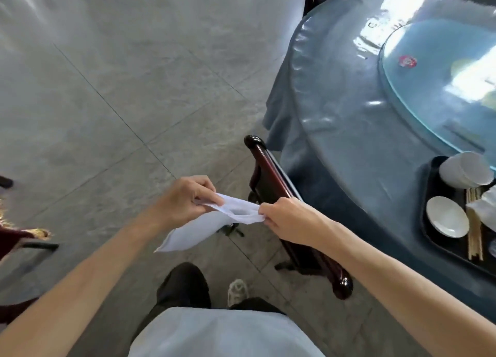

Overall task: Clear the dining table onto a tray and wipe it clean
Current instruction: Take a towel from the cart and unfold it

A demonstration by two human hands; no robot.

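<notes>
Two bare arms reach out from the bottom of the view, over a pale shirt and dark trousers, with one light shoe (pixel 237 292) on the floor below. Both hands are holding one white cloth (pixel 198 225) in the air, above the grey tiled floor (pixel 107 88). The left hand (pixel 185 203) pinches one end of the cloth with its fingers curled round it. The right hand (pixel 287 219) grips the other end in the same way, fingers curled tight. The cloth is pulled into a thin band between the two hands, and a big loose part hangs down under the left hand.

Just past the right hand is a dark red wooden chair (pixel 279 193). It stands beside the round dining table (pixel 349 115). A blue-green tablecloth covers the table and hangs down its side. A clear cover lies shiny on top.

Near the right edge of the table sits a black tray (pixel 432 185). On the tray are a small white plate (pixel 447 219), a stack of white bowls (pixel 465 172) tipped on its side, and some wooden chopsticks (pixel 473 233). Something white and crumpled lies at the tray's far right, but it is cut off, so I cannot tell what it is.

Farther back, in the middle of the table, is a round glass turntable (pixel 418 93). A small red thing (pixel 407 61) lies on the glass.
</notes>
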